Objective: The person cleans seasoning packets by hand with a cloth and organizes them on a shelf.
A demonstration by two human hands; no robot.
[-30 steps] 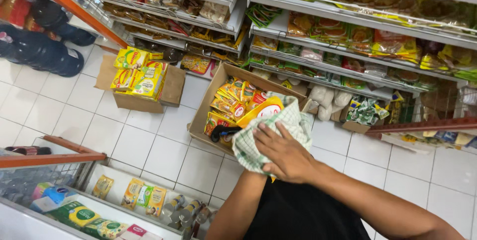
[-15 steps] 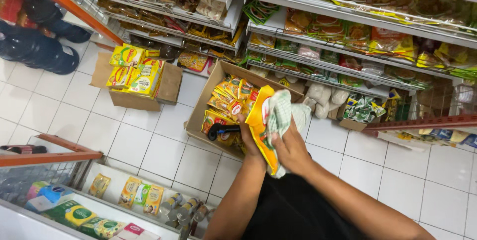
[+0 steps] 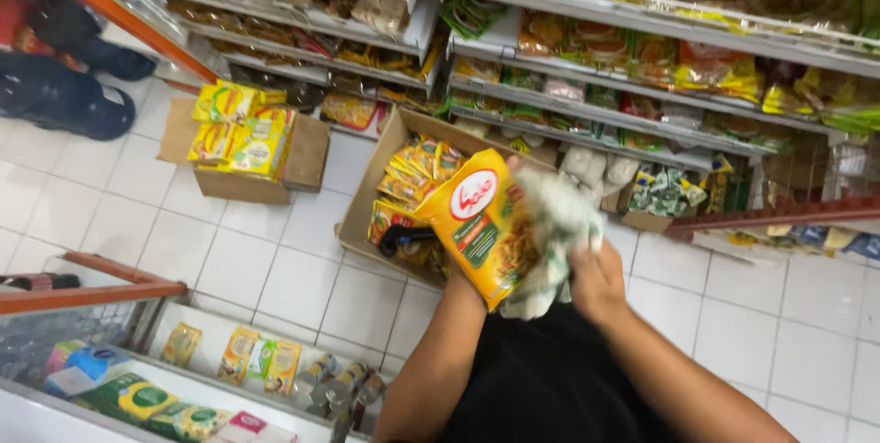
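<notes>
The left hand (image 3: 477,289) is mostly hidden behind a yellow snack packet (image 3: 481,223) that it holds up by the lower edge; how its fingers lie cannot be told, only that the packet rests in its grip; the packet is a flat, glossy pouch, bright yellow with a red and white round mark near its top, a green panel below that and a picture of brownish food on the right side; it stands tilted, its top leaning away from the person. The right hand (image 3: 598,280) is just beside it, fingers curled and closed on a crumpled white and pale green cloth (image 3: 555,227), which is pressed against the right face of the packet and blurred. Beyond the left hand, on the tiled floor (image 3: 275,278), sits an open cardboard box (image 3: 367,214) with more yellow packets and a dark object inside; further to the left of it is a second cardboard box (image 3: 243,154) heaped with yellow packages. Shelves (image 3: 642,67) of packaged goods rise beyond both hands.
</notes>
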